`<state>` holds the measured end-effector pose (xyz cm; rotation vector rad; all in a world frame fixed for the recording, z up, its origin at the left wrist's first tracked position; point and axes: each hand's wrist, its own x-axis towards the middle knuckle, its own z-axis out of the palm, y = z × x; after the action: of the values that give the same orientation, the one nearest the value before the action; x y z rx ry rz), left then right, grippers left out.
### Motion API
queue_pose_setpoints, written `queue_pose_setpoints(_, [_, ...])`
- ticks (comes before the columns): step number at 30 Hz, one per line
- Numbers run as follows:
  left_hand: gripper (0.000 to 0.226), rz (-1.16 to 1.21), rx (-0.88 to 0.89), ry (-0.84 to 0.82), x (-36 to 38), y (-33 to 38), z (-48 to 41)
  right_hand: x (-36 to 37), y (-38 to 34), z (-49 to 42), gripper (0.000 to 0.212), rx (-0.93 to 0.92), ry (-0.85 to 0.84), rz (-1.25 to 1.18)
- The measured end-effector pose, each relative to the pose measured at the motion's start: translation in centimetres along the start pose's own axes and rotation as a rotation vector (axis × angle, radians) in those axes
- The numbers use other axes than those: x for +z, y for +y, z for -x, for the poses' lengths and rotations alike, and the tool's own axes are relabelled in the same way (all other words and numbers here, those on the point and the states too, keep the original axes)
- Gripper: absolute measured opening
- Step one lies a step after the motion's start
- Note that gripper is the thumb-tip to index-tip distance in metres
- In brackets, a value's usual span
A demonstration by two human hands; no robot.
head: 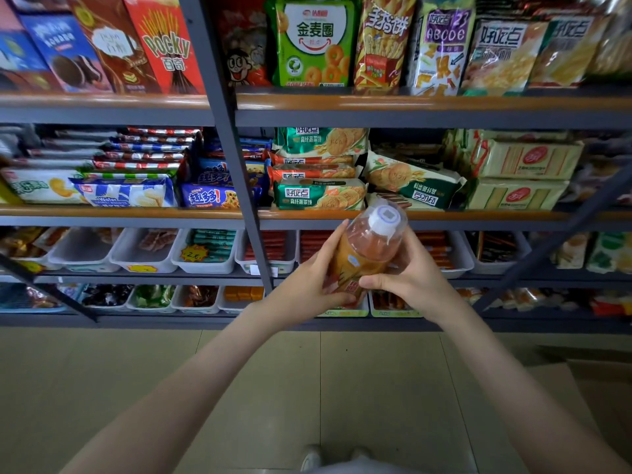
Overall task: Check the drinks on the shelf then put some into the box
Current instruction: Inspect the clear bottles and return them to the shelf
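Observation:
A plastic drink bottle [367,249] with amber liquid, an orange label and a white cap is held up in front of the shelves, tilted with its cap toward the camera. My left hand [309,278] grips its left side, fingers curled round the lower part. On the bottle's right side, my right hand [407,273] holds it, the thumb pressed across the label. A cardboard box [595,381] lies on the floor at the right edge, only partly in view.
Grey metal shelves [376,119] with wooden edges carry snack packets and biscuit boxes. Lower shelves hold white plastic bins [205,265] of small snacks. An upright post [239,165] runs down the middle. Beige tiled floor [239,388] lies below; my shoes show at the bottom.

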<state>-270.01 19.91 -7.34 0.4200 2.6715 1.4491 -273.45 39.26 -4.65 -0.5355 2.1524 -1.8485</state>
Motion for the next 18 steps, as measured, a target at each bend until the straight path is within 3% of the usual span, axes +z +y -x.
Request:
queue_pose_setpoints(5, [0.109,-0.058,0.049,0.109,0.0,0.5,-0.5,-0.4,-0.8,-0.1,0.086,-0.016,-0.065,0.032])
queue_pose_setpoints(9, [0.102,-0.07,-0.093,0.185,0.3,1.4,-0.7,-0.3,-0.8,-0.2,0.074,-0.01,0.047,-0.037])
queue_pose_setpoints(13, [0.106,0.167,-0.257,0.239,0.4,2.0,-1.6,0.3,-0.6,-0.3,0.083,-0.038,0.12,0.093])
queue_pose_setpoints(18, [0.105,0.065,-0.234,0.234,-0.8,4.3,-2.9,-0.1,-2.4,-1.5,0.093,-0.132,0.094,0.207])
